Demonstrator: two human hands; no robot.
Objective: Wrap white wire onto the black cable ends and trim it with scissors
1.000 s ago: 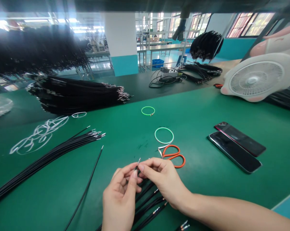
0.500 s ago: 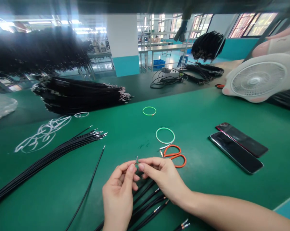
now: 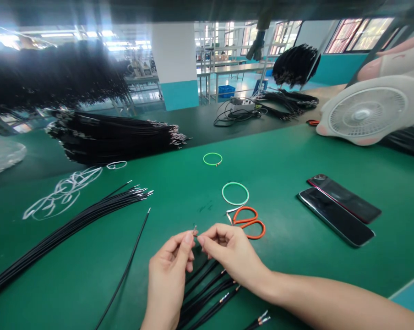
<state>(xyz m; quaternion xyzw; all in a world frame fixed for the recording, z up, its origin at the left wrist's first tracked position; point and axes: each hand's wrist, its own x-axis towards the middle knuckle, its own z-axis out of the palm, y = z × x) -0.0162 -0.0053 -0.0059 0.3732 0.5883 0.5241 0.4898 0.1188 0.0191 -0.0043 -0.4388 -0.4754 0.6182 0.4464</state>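
Observation:
Between thumb and forefinger, my left hand (image 3: 167, 279) pinches the end of a thin wire (image 3: 195, 228), whose small bare metal tip points up. My right hand (image 3: 234, 254) is closed in a pinch right beside it, fingertips at the same wire end; what exactly lies between them is too small to make out clearly. Under both hands run several black cables (image 3: 210, 293) with stripped ends, partly hidden by the hands. A pair of orange-handled scissors (image 3: 251, 224) lies just beyond my right hand, its blades pointing left.
A bundle of black cables (image 3: 90, 215) and one single cable (image 3: 128, 261) lie left. Green rings (image 3: 235, 184) lie ahead, white strips (image 3: 66, 188) at far left. Two phones (image 3: 335, 217) and a white fan (image 3: 363, 112) stand right. A large cable pile (image 3: 121, 137) is behind.
My right fingertips have drawn slightly apart from my left ones, and less of the metal tip shows. My left hand has shifted a little; the things on the table stay put.

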